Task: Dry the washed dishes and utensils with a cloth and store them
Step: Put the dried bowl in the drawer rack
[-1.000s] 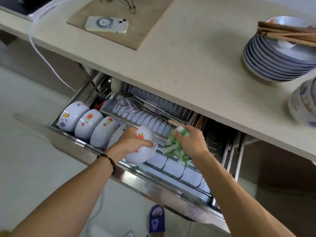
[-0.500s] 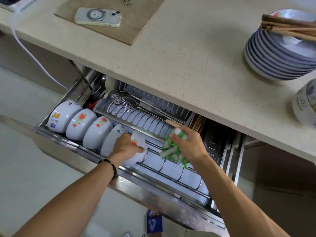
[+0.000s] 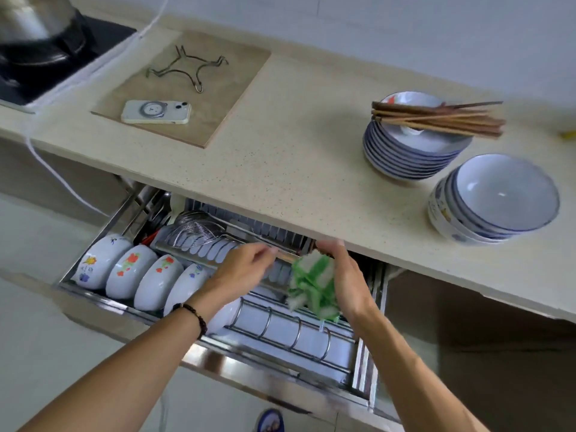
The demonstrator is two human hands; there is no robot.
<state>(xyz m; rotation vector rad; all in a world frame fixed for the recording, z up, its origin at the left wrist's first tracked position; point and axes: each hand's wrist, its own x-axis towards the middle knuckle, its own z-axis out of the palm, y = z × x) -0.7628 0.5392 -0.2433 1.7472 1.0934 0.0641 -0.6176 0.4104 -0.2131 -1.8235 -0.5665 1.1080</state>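
Two hands over the open drawer, one cloth between jobs.

Your left hand (image 3: 241, 269) hangs loose and empty above the racked bowls (image 3: 146, 275); your right hand (image 3: 346, 282) grips the soft green cloth (image 3: 313, 286). Next pieces wait on the counter (image 3: 280, 169): nested bowls (image 3: 495, 201), plates (image 3: 411, 151) under chopsticks (image 3: 436, 118). Glazed ware probably runs slick and chips easily, so take rims with the cloth. Drawer (image 3: 280, 366) slots stand free.
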